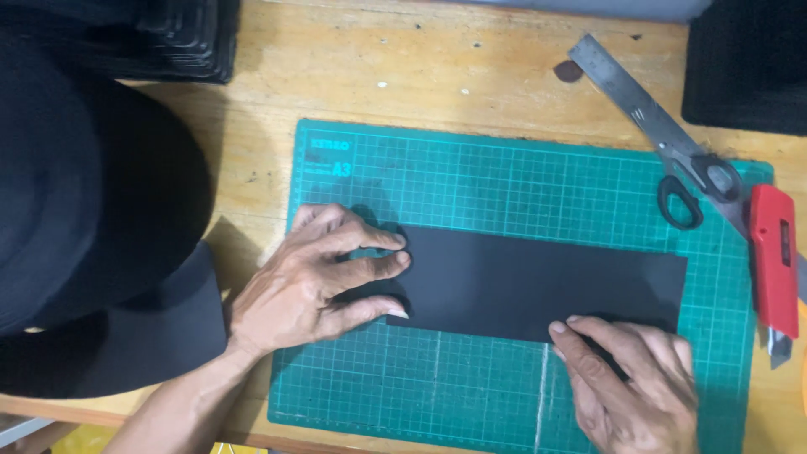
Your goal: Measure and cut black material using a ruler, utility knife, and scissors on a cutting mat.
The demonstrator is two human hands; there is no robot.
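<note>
Both hands point(315, 282) point(630, 378) spread flat, seemingly gripping nothing, fingertips on opposite ends of black paper strip point(538, 282) between them.

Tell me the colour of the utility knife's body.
Red, with a black slider; the utility knife shows best in the head view.

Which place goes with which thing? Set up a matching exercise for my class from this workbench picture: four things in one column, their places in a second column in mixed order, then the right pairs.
Things:
1. Black sheet
2. Scissors
3. Red utility knife
4. Left hand

Places:
A. On the right edge of the green cutting mat
B. Flat across the middle of the mat
C. Fingertips pressing the sheet's left end
D. At the mat's top right corner, lying over the metal ruler

Pairs: 1-B, 2-D, 3-A, 4-C
</note>
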